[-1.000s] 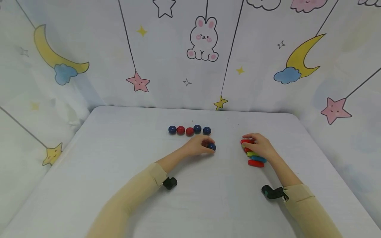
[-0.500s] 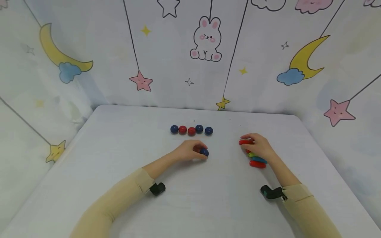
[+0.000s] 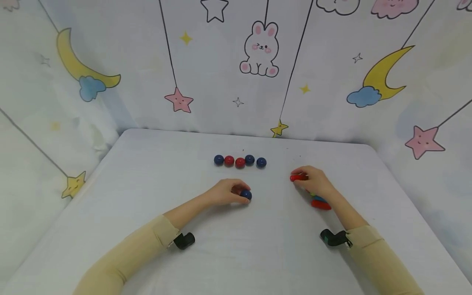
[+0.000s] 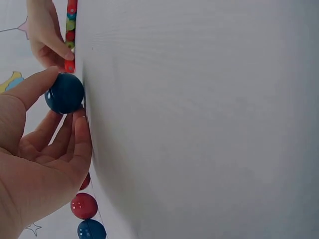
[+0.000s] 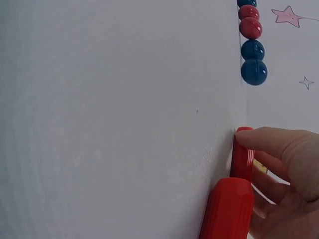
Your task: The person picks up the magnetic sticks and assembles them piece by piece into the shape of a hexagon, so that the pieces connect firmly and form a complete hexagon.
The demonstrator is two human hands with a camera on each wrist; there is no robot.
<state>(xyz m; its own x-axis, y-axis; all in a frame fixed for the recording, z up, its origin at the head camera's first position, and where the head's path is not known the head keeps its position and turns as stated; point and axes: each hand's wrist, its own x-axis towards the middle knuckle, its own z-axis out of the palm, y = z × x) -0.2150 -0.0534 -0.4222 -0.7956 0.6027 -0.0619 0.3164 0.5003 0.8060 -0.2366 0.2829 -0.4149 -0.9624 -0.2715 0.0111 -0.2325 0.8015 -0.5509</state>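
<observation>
My left hand (image 3: pixel 225 192) pinches a glossy dark blue ball (image 3: pixel 246 195) between thumb and fingers, just over the white table or touching it; I cannot tell which. In the left wrist view, the thumb presses the top of this blue ball (image 4: pixel 66 93) and the fingers lie below. My right hand (image 3: pixel 316 181) grips a red oblong piece (image 3: pixel 296 178) by thumb and fingers. The right wrist view shows that red piece (image 5: pixel 242 154) low against the table. Under the right hand lie a second red oblong piece (image 3: pixel 321 204), a blue one (image 3: pixel 320 198) and a mostly hidden green one (image 3: pixel 312 194).
Near the back of the white table (image 3: pixel 273 246) a row of glossy balls stands: a dark blue ball (image 3: pixel 219 159), two red balls (image 3: pixel 240 162) and two more dark blue balls (image 3: pixel 261 162). A patterned cloth (image 3: pixel 206 61) hangs behind the table.
My left hand has carried the blue ball left and toward me. My right hand has shifted slightly left with the red piece, away from the other oblong pieces. The view has turned a little left.
</observation>
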